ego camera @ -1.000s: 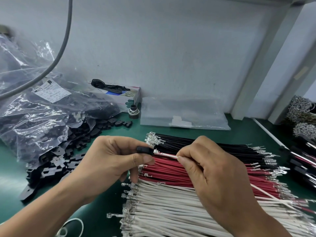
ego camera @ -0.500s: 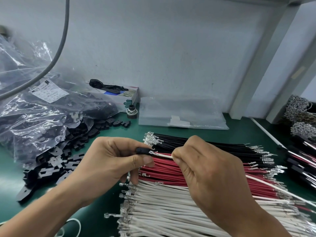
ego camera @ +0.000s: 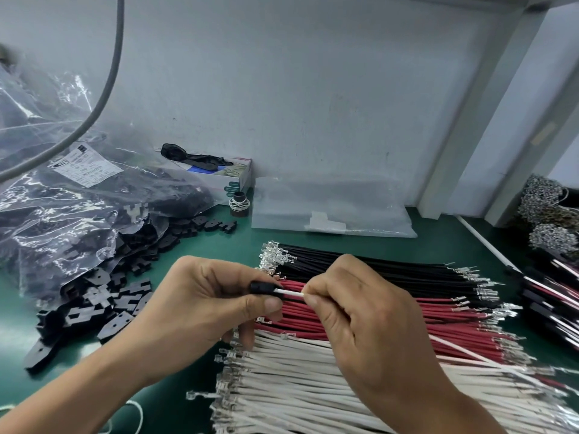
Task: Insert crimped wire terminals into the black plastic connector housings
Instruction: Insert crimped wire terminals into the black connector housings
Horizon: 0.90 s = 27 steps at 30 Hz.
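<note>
Pinching black housing (ego camera: 261, 288), left hand (ego camera: 200, 305) meets right hand (ego camera: 360, 311) pinching white wire (ego camera: 293, 292), seemingly seated.

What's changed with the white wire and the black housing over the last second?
The right hand pushed the white wire leftward; its metal terminal, bare before, is now inside the black housing. Both hands keep their grips; the wire bundles stayed put.

I see a black plastic connector housing (ego camera: 262, 288) on a white insulated wire (ego camera: 291, 292) at frame centre, over black (ego camera: 360, 264), red (ego camera: 376, 321) and white wire bundles (ego camera: 297, 380) on a green mat (ego camera: 376, 245).
</note>
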Tool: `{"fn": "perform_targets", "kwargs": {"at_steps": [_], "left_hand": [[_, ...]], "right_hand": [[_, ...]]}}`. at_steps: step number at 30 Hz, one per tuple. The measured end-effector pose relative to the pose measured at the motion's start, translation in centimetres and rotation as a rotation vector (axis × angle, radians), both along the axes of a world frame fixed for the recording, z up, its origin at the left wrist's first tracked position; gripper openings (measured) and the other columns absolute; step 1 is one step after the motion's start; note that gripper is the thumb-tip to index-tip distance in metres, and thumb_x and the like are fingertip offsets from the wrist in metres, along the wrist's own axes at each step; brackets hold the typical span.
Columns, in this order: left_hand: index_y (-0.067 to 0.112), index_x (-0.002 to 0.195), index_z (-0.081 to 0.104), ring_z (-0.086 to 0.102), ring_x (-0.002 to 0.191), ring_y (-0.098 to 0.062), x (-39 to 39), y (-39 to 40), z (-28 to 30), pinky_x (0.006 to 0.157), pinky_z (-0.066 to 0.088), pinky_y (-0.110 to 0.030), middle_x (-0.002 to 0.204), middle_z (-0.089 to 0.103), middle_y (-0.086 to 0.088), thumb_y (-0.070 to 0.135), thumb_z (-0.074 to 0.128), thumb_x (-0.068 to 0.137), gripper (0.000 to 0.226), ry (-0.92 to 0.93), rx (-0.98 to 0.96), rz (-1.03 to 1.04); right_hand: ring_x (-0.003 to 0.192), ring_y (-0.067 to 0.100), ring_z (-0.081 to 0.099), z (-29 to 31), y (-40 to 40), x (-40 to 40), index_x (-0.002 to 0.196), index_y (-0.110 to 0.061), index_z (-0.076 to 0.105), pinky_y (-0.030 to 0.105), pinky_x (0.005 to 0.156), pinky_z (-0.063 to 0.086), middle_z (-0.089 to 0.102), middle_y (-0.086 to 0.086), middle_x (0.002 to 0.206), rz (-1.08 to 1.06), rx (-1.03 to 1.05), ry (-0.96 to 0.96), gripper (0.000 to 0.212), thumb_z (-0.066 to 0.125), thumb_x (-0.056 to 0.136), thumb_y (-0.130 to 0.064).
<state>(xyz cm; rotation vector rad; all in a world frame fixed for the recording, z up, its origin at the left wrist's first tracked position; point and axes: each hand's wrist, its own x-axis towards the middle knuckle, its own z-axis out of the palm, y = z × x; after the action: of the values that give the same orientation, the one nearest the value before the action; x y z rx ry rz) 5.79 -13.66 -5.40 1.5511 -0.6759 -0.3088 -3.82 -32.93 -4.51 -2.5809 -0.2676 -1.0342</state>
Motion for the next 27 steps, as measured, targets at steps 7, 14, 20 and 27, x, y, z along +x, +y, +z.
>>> {"fn": "perform_targets", "kwargs": {"at_steps": [7, 14, 20, 27], "left_hand": [[0.020, 0.088, 0.083, 0.064, 0.047, -0.021, 0.2, -0.2, 0.2, 0.043, 0.042, -0.019, 0.078, 0.078, -0.012, 0.034, 0.091, 0.075, 0.020, -0.017, 0.019, 0.013], [0.018, 0.088, 0.084, 0.064, 0.045, -0.020, -0.1, 0.0, 0.2, 0.044, 0.043, -0.017, 0.076, 0.078, -0.013, 0.033, 0.091, 0.076, 0.020, -0.047, -0.002, -0.004], [0.019, 0.089, 0.083, 0.066, 0.046, -0.023, 0.2, 0.2, 0.3, 0.044, 0.037, -0.022, 0.075, 0.077, -0.014, 0.042, 0.085, 0.069, 0.031, -0.047, -0.023, -0.010], [0.013, 0.090, 0.083, 0.066, 0.050, -0.026, 0.9, 0.9, 1.6, 0.045, 0.050, -0.027, 0.075, 0.076, -0.017, 0.027, 0.089, 0.073, 0.023, -0.070, -0.094, 0.044]], "right_hand": [[0.067, 0.005, 0.052, 0.3, -0.5, 0.1, 0.088, -0.024, 0.068, 0.026, 0.054, 0.046, 0.056, -0.014, 0.085, -0.018, -0.024, 0.008, 0.023, 0.051, 0.098, -0.036], [0.063, 0.009, 0.048, -0.4, 0.2, 0.4, 0.087, -0.016, 0.066, 0.026, 0.054, 0.044, 0.053, -0.008, 0.085, 0.034, -0.052, -0.079, 0.021, 0.053, 0.100, -0.025], [0.065, 0.011, 0.055, 0.2, -0.4, 0.4, 0.089, -0.016, 0.070, 0.029, 0.051, 0.049, 0.058, -0.007, 0.085, 0.016, -0.140, -0.117, 0.021, 0.055, 0.101, -0.026], [0.076, 0.009, 0.057, 0.6, -1.0, 0.0, 0.107, -0.023, 0.068, 0.030, 0.059, 0.051, 0.058, -0.012, 0.095, -0.033, -0.116, -0.015, 0.022, 0.052, 0.101, -0.037]]}}
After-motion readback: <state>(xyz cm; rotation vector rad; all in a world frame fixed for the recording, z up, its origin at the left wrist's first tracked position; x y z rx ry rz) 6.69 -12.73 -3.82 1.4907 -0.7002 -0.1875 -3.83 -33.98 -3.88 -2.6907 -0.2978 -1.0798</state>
